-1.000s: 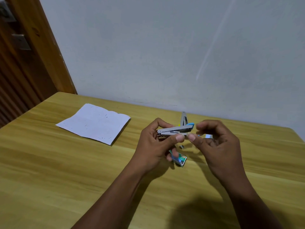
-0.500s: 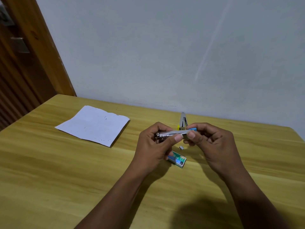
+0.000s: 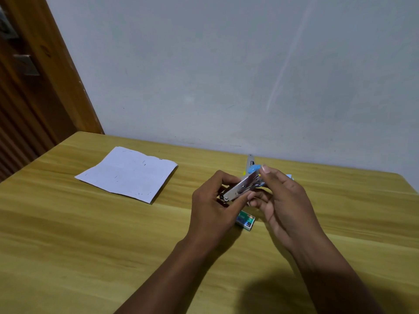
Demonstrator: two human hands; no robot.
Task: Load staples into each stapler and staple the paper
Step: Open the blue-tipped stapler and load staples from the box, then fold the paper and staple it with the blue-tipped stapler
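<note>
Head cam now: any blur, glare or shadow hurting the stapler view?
Head view: the stapler is fairly sharp with mild glint on its metal; a pale light streak crosses the wall; a soft shadow lies on the table bottom right.

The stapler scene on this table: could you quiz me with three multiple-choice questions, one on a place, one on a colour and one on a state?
1. Where is the paper?
A. flat on the table, left of the stapler
B. under a book
C. pinned to the wall

2. The stapler's plastic tip is:
A. red
B. light blue
C. black

3. The stapler is:
A. lying on the table
B. held above the table by the left hand and right hand
C. shut in a drawer

Answers: 1 A, the sheet lies flat on the wood to the left; 2 B, the raised end shows light blue; 3 B, fingers of both hands grip it in the air.
</note>
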